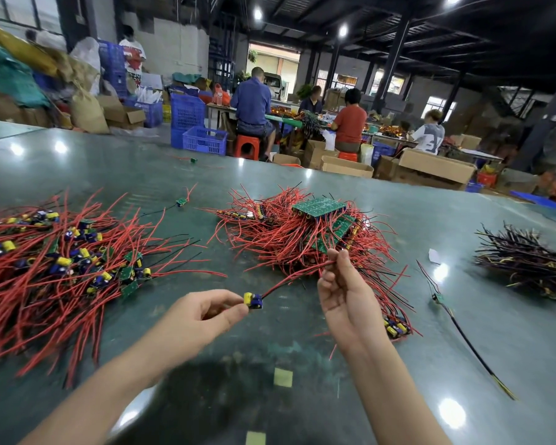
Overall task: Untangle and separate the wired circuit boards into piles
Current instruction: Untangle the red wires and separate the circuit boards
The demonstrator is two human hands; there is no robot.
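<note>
My left hand (206, 311) pinches a small circuit board (253, 300) with yellow and blue parts, just above the table. Its red wire (294, 276) runs up and right to my right hand (341, 284), which pinches the wire's far end between thumb and fingers. Behind my right hand lies a tangled heap of red-wired green boards (308, 232). On the left spreads a pile of separated boards with red wires (55, 261).
A dark-wired bundle (527, 261) lies at the right. A single board with a black wire (456, 322) lies right of my right hand. Two stray boards (182, 202) sit further back on the green table (302, 364). People work at benches beyond the far edge.
</note>
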